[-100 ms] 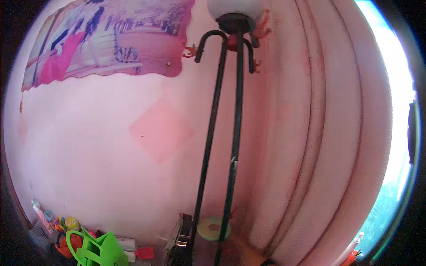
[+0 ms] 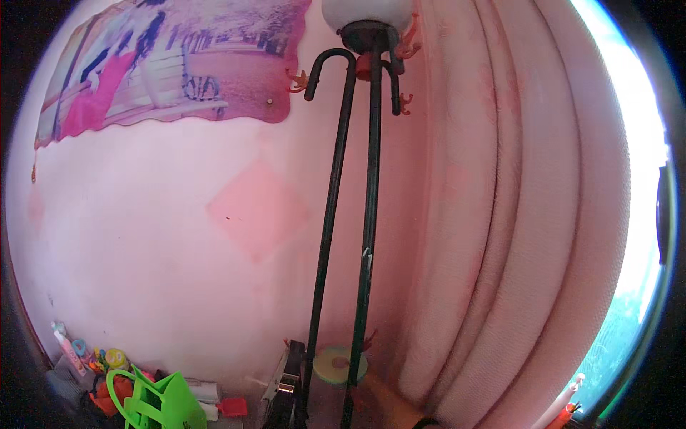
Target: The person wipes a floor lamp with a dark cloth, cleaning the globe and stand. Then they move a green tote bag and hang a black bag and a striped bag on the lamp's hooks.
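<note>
Neither of my hands shows in the head view, so what they hold or touch is hidden. A dark metal stand (image 2: 369, 214) with two long poles rises through the middle. Its upper ends curl into hooks beneath a round white globe (image 2: 366, 10). Low beside the left pole is a black strap (image 2: 289, 372) with a metal buckle. Behind the poles, near the bottom, sits a pale green and pink disc (image 2: 332, 363). A bright green bag (image 2: 175, 400) with loop handles stands at the lower left.
Several small bottles and containers crowd the lower left, among them a yellow-lidded one (image 2: 116, 359) and an orange item (image 2: 114, 393). A red piece (image 2: 233, 407) lies right of the bag. A picture (image 2: 236, 79) hangs on the pink wall. Pale curtains (image 2: 536, 214) border a bright window (image 2: 647, 129).
The stand, with its globe and the strap, appears slightly farther left against the wall. The bag and the containers look almost the same.
</note>
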The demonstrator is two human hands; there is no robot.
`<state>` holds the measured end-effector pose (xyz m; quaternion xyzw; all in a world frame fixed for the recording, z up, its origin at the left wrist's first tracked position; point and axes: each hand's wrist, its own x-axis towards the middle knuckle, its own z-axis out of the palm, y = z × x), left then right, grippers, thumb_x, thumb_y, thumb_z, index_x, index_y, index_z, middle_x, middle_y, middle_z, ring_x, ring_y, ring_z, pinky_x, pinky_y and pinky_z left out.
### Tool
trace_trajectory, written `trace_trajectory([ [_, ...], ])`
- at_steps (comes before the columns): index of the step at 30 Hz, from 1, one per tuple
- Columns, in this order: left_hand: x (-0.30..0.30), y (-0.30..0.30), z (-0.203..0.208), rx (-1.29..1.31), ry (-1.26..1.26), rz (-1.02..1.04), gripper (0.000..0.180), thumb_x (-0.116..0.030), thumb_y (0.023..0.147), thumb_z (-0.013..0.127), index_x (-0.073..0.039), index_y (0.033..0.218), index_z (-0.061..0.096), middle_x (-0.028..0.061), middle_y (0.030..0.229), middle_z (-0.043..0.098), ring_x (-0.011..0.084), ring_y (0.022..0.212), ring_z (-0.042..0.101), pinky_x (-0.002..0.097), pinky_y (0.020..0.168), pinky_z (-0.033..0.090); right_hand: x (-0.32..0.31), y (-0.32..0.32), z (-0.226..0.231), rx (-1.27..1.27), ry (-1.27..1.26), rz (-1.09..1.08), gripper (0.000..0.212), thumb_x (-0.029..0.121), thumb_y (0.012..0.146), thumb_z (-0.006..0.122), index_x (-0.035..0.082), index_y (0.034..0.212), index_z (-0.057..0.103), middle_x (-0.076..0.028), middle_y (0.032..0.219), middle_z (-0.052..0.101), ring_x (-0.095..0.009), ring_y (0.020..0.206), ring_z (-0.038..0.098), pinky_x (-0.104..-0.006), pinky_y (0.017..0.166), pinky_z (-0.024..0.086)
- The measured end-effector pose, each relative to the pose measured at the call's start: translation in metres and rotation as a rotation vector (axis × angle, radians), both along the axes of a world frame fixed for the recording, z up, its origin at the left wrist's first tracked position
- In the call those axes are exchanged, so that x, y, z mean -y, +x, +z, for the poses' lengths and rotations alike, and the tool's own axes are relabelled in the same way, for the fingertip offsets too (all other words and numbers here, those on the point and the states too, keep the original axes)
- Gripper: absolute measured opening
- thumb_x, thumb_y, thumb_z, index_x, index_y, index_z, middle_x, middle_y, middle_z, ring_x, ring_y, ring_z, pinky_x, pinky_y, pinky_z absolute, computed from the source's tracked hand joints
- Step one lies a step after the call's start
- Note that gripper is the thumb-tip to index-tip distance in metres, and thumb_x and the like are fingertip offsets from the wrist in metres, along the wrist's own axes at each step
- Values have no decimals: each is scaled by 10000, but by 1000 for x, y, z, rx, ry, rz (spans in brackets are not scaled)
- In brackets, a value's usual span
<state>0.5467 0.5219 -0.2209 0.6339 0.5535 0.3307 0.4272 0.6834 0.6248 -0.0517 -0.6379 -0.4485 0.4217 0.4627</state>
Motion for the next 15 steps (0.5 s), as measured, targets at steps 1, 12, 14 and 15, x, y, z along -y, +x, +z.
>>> trace_trajectory([
  [1,-1,1,1,-4,-1,-3,397,-278,828,625,-10,1111,545,206,1053,579,367,948,569,437,789,465,3,2,1,6,-4,-3,428,73,848,540,29,1268,467,-119,1218,530,-248,1095,504,-354,891,434],
  [12,7,-3,-38,-75,34,-16,481,-310,841,615,-13,1199,494,205,1170,533,372,1037,537,441,850,450,98,43,-25,100,-23,-89,451,60,846,519,33,1291,449,-127,1259,503,-262,1137,476,-357,923,417],
  [14,9,-5,-47,-97,34,-15,497,-316,844,613,-13,1216,485,204,1191,524,373,1053,531,442,861,448,123,55,-29,120,-34,-139,456,57,846,516,34,1295,445,-129,1267,498,-265,1144,471,-357,928,414],
  [15,9,-5,-51,-106,36,-16,504,-319,845,612,-14,1224,480,204,1202,520,373,1061,529,442,866,446,136,62,-29,134,-35,-169,458,56,845,514,34,1297,444,-129,1271,495,-266,1148,468,-358,931,412],
])
